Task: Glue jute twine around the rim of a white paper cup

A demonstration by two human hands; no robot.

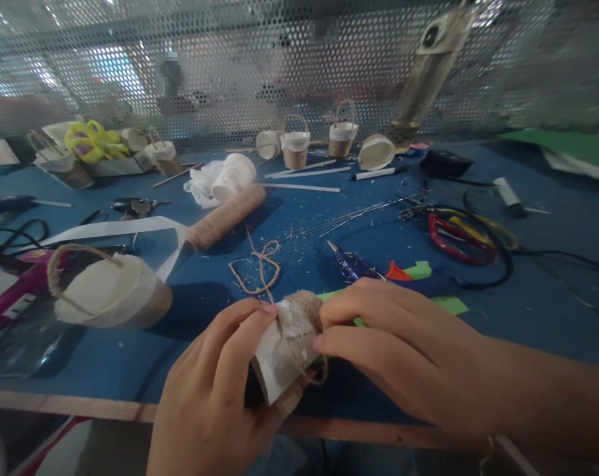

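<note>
Both my hands hold a small paper cup [284, 347] lying on its side near the table's front edge, partly wound with brown jute twine [307, 307]. My left hand [220, 390] wraps round the cup's white end, fingers closed. My right hand [393, 344] pinches the twine-covered end, fingers pressed against it. A loose loop of twine [260, 268] runs from the cup back to a twine spool [225, 217] lying on the blue table [552, 284].
A finished cup basket [108, 291] lies at the left. A glue gun [352, 264], green paper scraps [418, 271] and red pliers [453, 235] sit beyond my hands. More small baskets [295, 147], yellow scissors [91, 140], white sticks and a perforated metal screen stand at the back.
</note>
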